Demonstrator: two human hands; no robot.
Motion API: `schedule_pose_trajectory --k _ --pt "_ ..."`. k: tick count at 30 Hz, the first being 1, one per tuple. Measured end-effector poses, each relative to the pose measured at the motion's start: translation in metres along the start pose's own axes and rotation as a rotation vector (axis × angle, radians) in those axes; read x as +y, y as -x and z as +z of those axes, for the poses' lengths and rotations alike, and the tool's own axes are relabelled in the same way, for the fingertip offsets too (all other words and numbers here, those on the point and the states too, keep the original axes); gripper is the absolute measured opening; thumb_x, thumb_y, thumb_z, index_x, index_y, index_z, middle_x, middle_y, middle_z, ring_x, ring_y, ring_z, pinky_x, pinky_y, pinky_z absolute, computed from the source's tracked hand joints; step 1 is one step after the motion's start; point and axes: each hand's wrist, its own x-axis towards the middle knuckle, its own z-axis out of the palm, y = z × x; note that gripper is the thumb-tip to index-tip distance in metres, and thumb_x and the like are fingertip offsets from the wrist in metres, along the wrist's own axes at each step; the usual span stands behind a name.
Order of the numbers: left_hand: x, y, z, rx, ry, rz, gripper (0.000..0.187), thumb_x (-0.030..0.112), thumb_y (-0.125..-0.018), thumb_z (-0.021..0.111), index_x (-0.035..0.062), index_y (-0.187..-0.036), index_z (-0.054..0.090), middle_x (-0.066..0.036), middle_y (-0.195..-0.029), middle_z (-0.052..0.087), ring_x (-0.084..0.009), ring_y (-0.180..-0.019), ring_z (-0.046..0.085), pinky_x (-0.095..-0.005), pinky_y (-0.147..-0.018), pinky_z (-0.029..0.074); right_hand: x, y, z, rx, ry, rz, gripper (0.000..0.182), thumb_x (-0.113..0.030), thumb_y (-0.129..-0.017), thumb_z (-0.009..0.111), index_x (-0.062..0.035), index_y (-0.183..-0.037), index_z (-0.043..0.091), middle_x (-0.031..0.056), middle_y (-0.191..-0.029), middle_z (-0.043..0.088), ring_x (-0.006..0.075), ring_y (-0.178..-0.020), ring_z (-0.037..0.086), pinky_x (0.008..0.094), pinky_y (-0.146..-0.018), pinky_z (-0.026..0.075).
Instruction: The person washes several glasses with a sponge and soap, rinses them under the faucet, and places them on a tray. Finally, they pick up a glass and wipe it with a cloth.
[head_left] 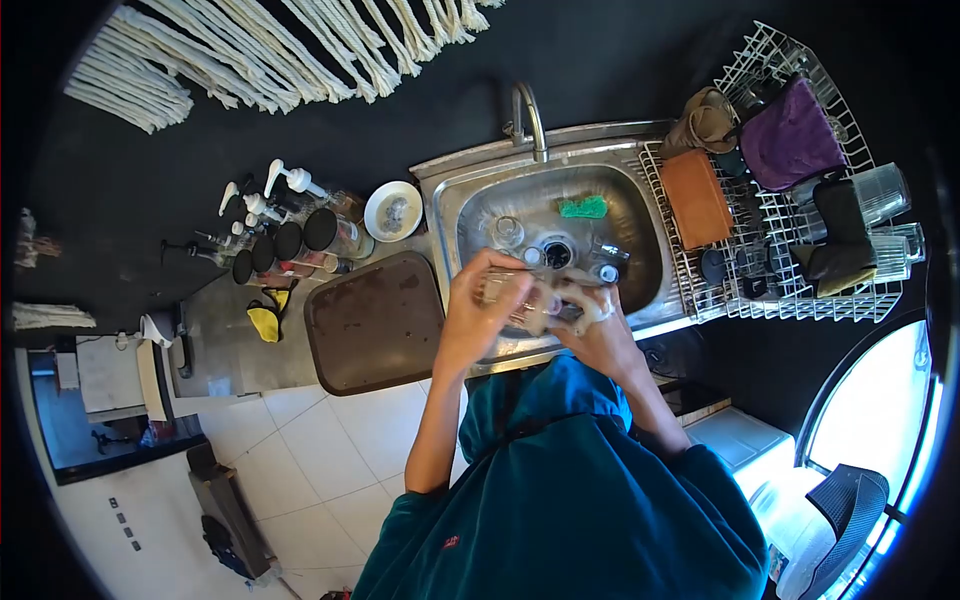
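Note:
Over the front of the metal sink [640, 230], my left hand [482, 305] is wrapped round a clear glass [512, 300]. My right hand [600, 325] holds a whitish, soapy-looking sponge or cloth [590, 303] against the glass's right end; its exact shape is blurred. Behind my hands, the basin holds a green scrubber [583, 207], a clear glass [508, 232] near the left wall and small glass items [608, 272] to the right. The dark drain [557, 253] shows between them. The faucet [538, 130] stands at the back.
Left of the sink are a brown tray [375, 325], a white bowl [394, 211], pump bottles [290, 180], lidded jars [325, 232] and a yellow-black cloth [265, 318]. On the right, a white wire rack [735, 285] holds cloths, an orange-brown item [697, 198] and glasses [882, 195].

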Motion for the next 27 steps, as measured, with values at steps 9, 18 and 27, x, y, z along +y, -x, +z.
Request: schedule_pose_trajectory --k 9,18,27 --pt "0.015 0.004 0.006 -0.067 -0.203 0.51 0.057 0.016 -0.063 0.084 0.0034 -0.109 0.054 -0.011 -0.101 0.061 -0.0212 -0.096 0.058 -0.0335 -0.086 0.046 -0.008 0.0 0.018 0.031 -1.095 0.581 0.028 -0.002 -0.078 0.067 0.0083 -0.101 0.054 0.0156 -0.093 0.06 0.0182 -0.071 0.062 0.0298 -0.062 0.054" --pt "-0.027 0.001 0.032 0.521 0.58 0.227 0.016 0.012 -0.087 0.056 0.0043 -0.099 0.049 -0.009 -0.088 0.057 -0.0217 -0.085 0.061 -0.0355 -0.078 0.051 -0.008 0.008 0.051 0.046 -0.026 0.265 0.027 -0.006 -0.071 0.071 -0.0008 -0.096 0.063 0.0121 -0.091 0.064 0.0246 -0.079 0.063 0.0312 -0.072 0.051" --pt "-0.047 0.002 0.028 0.523 0.747 0.266 0.037 0.04 -0.091 0.047 0.0061 -0.104 0.052 -0.013 -0.088 0.062 -0.0265 -0.087 0.061 -0.039 -0.077 0.051 -0.007 0.004 0.076 0.144 -1.044 0.516 0.026 -0.007 -0.08 0.066 0.0012 -0.103 0.057 0.0014 -0.087 0.061 0.0111 -0.073 0.057 0.0286 -0.062 0.048"
